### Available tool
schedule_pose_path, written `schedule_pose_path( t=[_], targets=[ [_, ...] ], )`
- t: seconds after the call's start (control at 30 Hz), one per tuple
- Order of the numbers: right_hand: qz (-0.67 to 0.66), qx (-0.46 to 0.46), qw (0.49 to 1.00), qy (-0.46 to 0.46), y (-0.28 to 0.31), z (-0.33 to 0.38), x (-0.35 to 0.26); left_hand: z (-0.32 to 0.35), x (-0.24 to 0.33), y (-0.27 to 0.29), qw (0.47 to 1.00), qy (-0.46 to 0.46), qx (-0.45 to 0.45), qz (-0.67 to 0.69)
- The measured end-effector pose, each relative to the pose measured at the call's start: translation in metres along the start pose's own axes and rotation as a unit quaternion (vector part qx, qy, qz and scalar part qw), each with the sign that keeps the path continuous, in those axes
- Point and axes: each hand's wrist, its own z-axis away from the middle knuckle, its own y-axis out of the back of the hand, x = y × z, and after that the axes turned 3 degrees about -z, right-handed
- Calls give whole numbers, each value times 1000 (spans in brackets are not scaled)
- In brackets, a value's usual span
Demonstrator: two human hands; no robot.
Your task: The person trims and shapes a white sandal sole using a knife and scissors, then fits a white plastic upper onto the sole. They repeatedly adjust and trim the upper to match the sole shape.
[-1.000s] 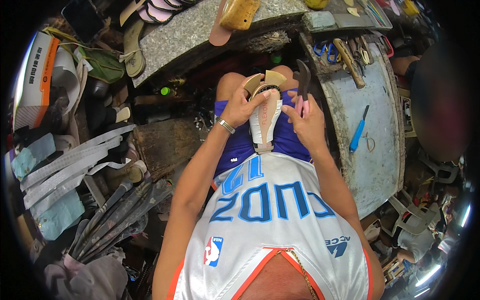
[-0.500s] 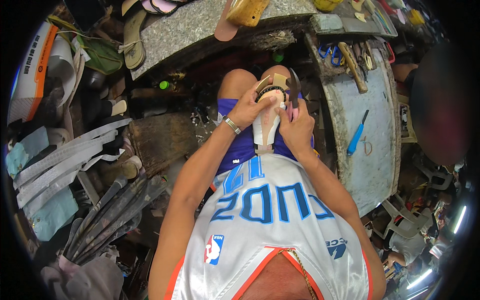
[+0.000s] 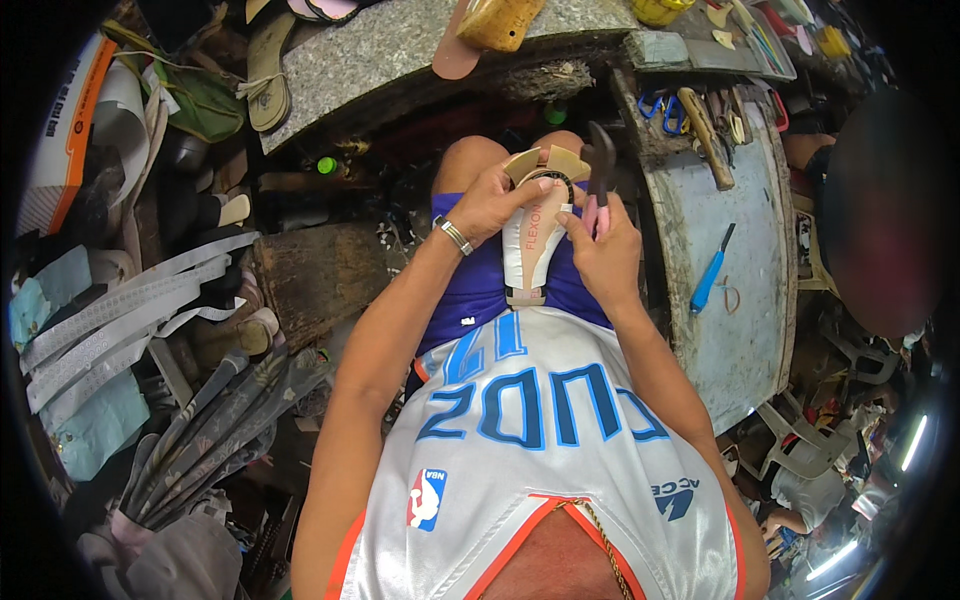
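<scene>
Sole-up across my lap lies a shoe point(image 3: 533, 245) with a beige insole and pale sides. A dark toothed-looking band curves round its far end, and tan flaps point(image 3: 566, 160) stick out beyond. My left hand point(image 3: 490, 205) is closed round its left side, thumb pressed on the insole near the far end. On the opposite side, my right hand point(image 3: 607, 250) grips what look like pincers point(image 3: 601, 165), with a dark curved head and pink handles, held upright beside the shoe. The right thumb and fingertips are at the shoe's right edge.
To the right stands a worn bench point(image 3: 735, 330) with a blue-handled tool point(image 3: 711, 280), blue scissors point(image 3: 664, 112) and a wooden-handled tool point(image 3: 706, 138). A stone-topped table point(image 3: 350, 60) curves ahead, bearing a yellow shoe last point(image 3: 500, 22). Grey strips point(image 3: 130, 305) are heaped at left.
The pincers' head has swung away from the shoe's far end to the right and stands more upright. My right hand has shifted slightly right, and my left thumb lies nearer the shoe's far end.
</scene>
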Motion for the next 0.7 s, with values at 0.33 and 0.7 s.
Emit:
schedule_pose_path(
  t=[0.33, 0.7],
  targets=[
    [-52, -16, 998, 32, 26, -13, -27, 14, -4, -1, 997, -58, 37, -25],
    [-72, -282, 943, -159, 64, 12, -34, 21, 1, -11, 988, -116, 69, -74]
  ],
)
